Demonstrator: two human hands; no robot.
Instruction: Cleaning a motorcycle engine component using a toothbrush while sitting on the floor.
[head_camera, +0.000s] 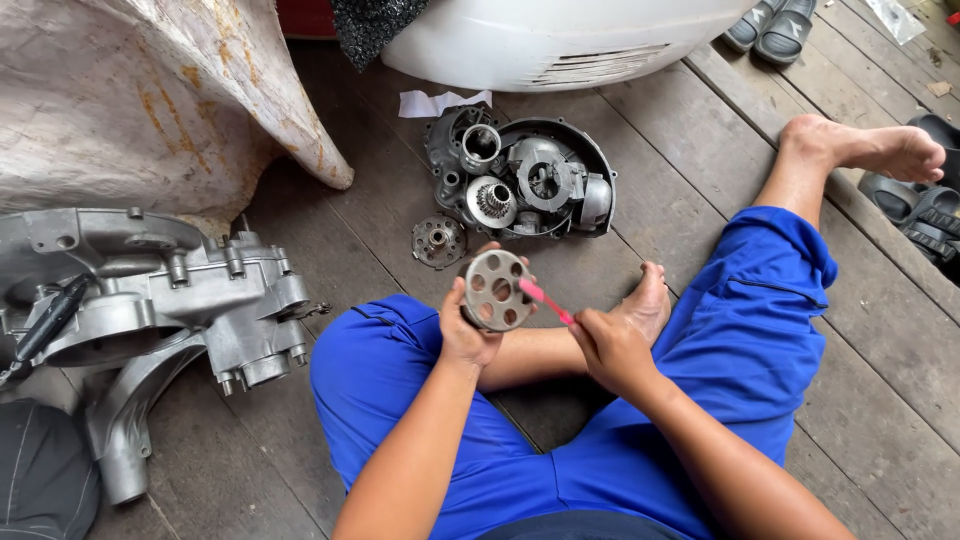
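Note:
My left hand (466, 333) holds up a round metal drum with several holes (497, 290), its perforated face turned toward me. My right hand (608, 347) grips a pink brush (546, 301) whose head touches the right side of the drum's face. Both hands are above my crossed legs in blue trousers (730, 330). Beyond the drum, on the wooden floor, lies a small round metal gear plate (439, 241). Behind it a dark engine cover (520, 180) holds several silver parts.
A large silver engine casing (160, 300) lies on the floor at the left, with a black tool (50, 320) on it. A white vehicle body panel (560, 40) is at the top, a stained cloth-covered shape (130, 100) top left, and sandals (925, 210) at the right edge.

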